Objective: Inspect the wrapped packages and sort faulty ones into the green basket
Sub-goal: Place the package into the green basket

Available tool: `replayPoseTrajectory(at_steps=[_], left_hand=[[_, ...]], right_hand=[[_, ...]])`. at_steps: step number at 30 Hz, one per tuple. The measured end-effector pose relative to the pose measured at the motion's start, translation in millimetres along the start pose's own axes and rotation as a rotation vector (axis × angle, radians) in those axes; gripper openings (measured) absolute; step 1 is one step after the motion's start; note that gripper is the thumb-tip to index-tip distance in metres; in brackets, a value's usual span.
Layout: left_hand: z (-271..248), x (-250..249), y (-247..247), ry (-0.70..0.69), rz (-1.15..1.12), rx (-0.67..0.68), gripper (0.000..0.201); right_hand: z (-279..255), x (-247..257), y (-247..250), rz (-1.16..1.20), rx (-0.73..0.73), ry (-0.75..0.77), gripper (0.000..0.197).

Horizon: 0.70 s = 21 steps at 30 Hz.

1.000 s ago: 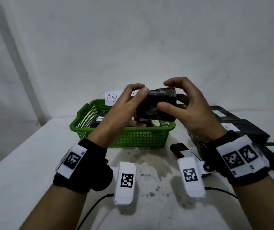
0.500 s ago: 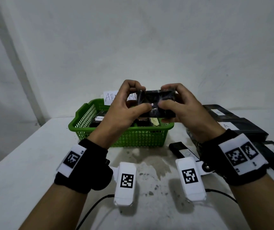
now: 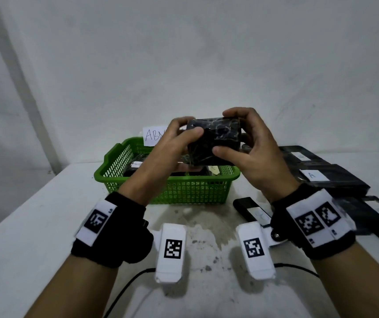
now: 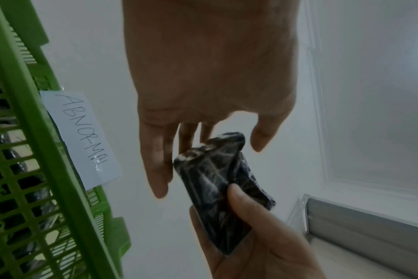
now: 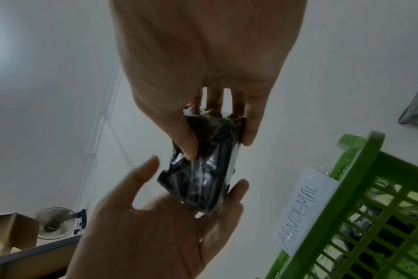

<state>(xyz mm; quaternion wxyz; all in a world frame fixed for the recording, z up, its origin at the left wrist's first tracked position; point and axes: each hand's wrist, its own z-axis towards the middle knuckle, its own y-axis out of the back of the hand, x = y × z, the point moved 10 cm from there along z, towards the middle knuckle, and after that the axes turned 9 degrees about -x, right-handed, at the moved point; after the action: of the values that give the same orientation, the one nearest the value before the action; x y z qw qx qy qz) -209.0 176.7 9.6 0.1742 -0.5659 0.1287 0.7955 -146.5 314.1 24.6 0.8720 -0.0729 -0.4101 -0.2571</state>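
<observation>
Left hand [image 3: 167, 145] and right hand [image 3: 256, 152] both grip wrapped package [image 3: 214, 142] | held between them, above green basket [image 3: 190, 191]

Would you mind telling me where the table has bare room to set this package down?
The table is bare left of the green basket, and a stained patch lies free between basket and wrists. Right of the basket it is crowded with black packages. The basket already holds several.

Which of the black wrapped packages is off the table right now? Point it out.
The black wrapped package gripped between the left hand and right hand, above the green basket. The others lie in the basket or on the table.
</observation>
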Motion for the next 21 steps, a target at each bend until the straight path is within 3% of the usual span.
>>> replayPoseTrajectory(at_steps=[2,4,9,21], left_hand=[[1.5,3.0,3.6,0.021,0.006,-0.031,0.027],[2.4,0.7,5.9,-0.017,-0.009,-0.055,0.019],[2.4,-3.3,3.0,-0.094,0.045,-0.039,0.023],[-2.1,-4.1,-7.9,-0.17,0.104,-0.044,0.025]], right_hand=[[-0.6,-2.5,-3.3,0.03,0.038,-0.03,0.066],[-0.7,-7.1,-6.8,0.106,0.064,-0.119,0.063],[0.6,-23.9,-4.6,0.163,0.038,-0.321,0.027],[2.5,-23.1,3.4,-0.006,-0.114,-0.144,0.014]])
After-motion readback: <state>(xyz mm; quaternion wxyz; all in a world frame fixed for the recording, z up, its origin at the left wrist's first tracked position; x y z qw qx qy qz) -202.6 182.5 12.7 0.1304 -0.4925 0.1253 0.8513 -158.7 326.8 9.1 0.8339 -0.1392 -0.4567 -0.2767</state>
